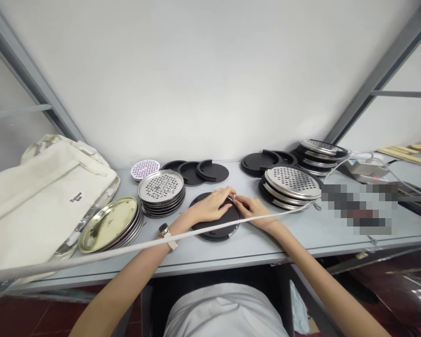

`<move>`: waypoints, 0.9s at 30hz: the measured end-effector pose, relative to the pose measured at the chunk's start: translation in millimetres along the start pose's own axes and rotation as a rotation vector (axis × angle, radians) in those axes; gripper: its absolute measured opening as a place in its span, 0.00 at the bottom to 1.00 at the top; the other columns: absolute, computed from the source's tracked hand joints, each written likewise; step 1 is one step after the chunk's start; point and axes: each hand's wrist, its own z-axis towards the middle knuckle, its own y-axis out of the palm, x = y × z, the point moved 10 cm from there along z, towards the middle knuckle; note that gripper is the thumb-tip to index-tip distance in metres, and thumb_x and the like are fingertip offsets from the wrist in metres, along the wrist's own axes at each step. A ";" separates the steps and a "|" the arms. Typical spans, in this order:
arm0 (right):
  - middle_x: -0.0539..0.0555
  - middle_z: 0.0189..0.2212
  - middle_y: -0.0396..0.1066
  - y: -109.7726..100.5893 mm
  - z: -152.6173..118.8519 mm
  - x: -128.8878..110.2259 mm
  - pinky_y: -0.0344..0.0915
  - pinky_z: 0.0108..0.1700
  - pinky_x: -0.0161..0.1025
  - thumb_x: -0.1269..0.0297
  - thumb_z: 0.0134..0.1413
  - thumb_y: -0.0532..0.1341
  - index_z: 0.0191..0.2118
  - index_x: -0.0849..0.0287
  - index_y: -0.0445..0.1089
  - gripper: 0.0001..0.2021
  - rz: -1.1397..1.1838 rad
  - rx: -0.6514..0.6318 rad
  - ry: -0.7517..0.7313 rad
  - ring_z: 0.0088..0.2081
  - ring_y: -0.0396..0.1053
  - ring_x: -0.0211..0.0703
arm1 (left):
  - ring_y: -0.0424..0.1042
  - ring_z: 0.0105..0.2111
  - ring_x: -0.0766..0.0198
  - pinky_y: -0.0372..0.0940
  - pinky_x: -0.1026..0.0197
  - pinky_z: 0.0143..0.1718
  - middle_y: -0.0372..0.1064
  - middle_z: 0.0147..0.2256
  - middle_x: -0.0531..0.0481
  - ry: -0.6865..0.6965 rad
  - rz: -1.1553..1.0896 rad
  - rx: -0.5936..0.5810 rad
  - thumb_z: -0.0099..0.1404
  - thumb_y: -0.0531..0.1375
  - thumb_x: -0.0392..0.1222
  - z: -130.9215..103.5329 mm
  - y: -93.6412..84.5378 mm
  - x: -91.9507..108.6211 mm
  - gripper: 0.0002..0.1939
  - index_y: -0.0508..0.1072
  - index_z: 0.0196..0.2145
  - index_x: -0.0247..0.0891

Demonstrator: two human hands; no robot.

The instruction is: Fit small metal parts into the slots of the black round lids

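A black round disc (214, 230) lies flat on the grey table in front of me, with a shiny edge along its right side. My left hand (214, 205) reaches over the disc, its fingers bent and closed at the far right rim. Against the same part of the rim, my right hand (251, 209) pinches with thumb and fingers. The fingertips of both hands nearly meet there. Whether a small piece is between them is hidden.
Left of the disc stand perforated metal plates (161, 187), gold-coloured lids (110, 224) and a cream bag (38, 201). Behind lie black discs (214, 172). More perforated plates (293, 182) and a stacked pile (319, 157) stand right. A white cable (126, 247) crosses the view.
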 end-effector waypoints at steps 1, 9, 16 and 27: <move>0.52 0.23 0.68 -0.2 0.0 -0.5 0.54 0.28 0.34 0.55 0.62 0.46 0.32 0.62 0.69 0.20 -0.001 0.001 0.002 0.25 0.62 0.39 | 0.63 0.49 0.58 0.59 0.52 0.52 0.62 0.47 0.43 0.001 0.000 -0.002 0.65 0.51 0.34 0.1 0.4 -0.4 0.14 0.58 0.49 0.39; 0.51 0.22 0.67 -1.6 0.0 -1.0 0.53 0.27 0.34 0.55 0.62 0.47 0.32 0.62 0.69 0.20 -0.012 0.008 0.001 0.23 0.61 0.38 | 0.63 0.49 0.58 0.59 0.53 0.53 0.61 0.47 0.43 0.015 -0.025 -0.015 0.65 0.50 0.34 1.1 -0.4 2.0 0.13 0.57 0.48 0.39; 0.52 0.24 0.68 -1.0 -0.3 -0.1 0.54 0.29 0.34 0.56 0.62 0.47 0.33 0.63 0.69 0.19 -0.007 0.002 -0.018 0.25 0.62 0.38 | 0.63 0.48 0.59 0.60 0.54 0.51 0.62 0.46 0.44 0.029 -0.028 -0.003 0.65 0.51 0.33 1.4 -1.7 3.5 0.13 0.57 0.47 0.38; 0.52 0.24 0.68 0.7 -0.2 -0.9 0.54 0.28 0.33 0.57 0.62 0.47 0.33 0.63 0.68 0.18 -0.009 -0.008 -0.007 0.25 0.62 0.38 | 0.65 0.44 0.59 0.61 0.53 0.48 0.62 0.43 0.45 0.021 -0.044 0.010 0.64 0.51 0.33 2.1 -2.9 3.3 0.12 0.58 0.45 0.39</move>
